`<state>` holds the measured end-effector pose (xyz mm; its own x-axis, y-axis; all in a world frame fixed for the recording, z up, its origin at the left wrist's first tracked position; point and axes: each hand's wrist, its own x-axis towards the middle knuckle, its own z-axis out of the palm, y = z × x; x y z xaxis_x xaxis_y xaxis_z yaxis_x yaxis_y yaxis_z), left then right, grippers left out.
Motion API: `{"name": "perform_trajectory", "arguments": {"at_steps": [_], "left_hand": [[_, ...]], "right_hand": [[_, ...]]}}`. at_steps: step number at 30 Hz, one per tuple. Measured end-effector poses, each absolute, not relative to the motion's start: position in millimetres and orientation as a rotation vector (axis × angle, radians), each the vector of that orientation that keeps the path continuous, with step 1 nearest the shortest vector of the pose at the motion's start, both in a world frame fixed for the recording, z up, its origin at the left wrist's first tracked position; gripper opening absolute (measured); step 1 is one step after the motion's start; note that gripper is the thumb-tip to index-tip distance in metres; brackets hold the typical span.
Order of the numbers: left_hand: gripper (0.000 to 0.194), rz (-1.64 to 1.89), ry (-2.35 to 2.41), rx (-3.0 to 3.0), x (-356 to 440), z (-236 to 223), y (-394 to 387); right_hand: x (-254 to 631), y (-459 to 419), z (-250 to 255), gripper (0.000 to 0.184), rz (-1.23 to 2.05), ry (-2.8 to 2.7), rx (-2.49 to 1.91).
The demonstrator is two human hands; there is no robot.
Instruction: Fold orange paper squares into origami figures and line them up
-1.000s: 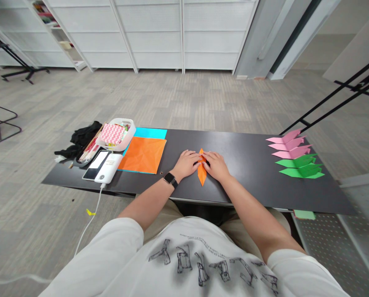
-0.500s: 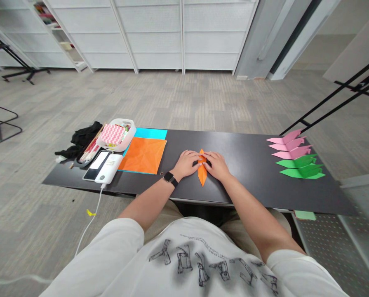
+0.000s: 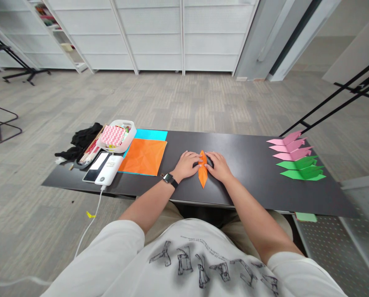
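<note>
Now touching folded orange paper (image 3: 203, 175) on worktop (image 3: 252, 165) | from either side, with partly spread left hand (image 3: 186, 166), right hand (image 3: 219, 167)

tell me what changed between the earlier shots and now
The right hand has eased slightly rightward, its fingers uncovering more of the upper part of the folded orange paper. Nothing else was visibly picked up or let go. The left hand, the flat orange sheet and the pink and green folded pieces stayed put.
</note>
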<state>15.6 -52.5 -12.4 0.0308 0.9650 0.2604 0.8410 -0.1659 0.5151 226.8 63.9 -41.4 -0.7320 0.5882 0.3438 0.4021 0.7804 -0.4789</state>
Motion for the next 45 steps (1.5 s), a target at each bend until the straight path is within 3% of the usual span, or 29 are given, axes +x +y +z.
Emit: {"name": "perform_trajectory", "arguments": {"at_steps": [3,9,16,21,27,29,34,39,45], "left_hand": [[0.024,0.815,1.873,2.071,14.6,-12.2,-52.1],[0.024,0.819,1.875,2.071,14.6,-12.5,-51.3],[0.043,0.850,1.949,2.084,14.5,-14.4,-51.4],[0.046,0.850,1.990,2.060,15.3,-13.7,-52.1],[0.072,0.932,2.025,1.966,17.1,-14.3,-50.8],[0.067,0.963,2.024,1.916,16.4,-13.7,-49.9],[0.032,0.983,1.938,1.883,11.7,-10.5,-49.2],[0.040,0.982,1.921,1.828,8.1,-9.3,-47.7],[0.035,0.935,1.812,1.776,2.9,-9.7,-45.9]], "right_hand": [[227.4,65.4,-45.7,0.057,0.506,-2.449,-0.795],[225.0,66.1,-49.4,0.035,0.513,-2.399,-0.859],[218.6,71.1,-53.1,0.018,0.656,-2.268,-0.952],[210.3,69.0,-53.0,0.019,0.700,-2.202,-1.038],[217.6,62.9,-41.5,0.019,0.840,-2.047,-0.887],[219.9,56.9,-34.8,0.020,0.848,-1.986,-0.820],[217.6,39.4,-17.0,0.018,0.698,-2.006,-0.737],[218.5,27.5,-3.8,0.020,0.556,-2.000,-0.732],[218.7,26.2,-6.1,0.019,0.540,-1.977,-0.657]]}}
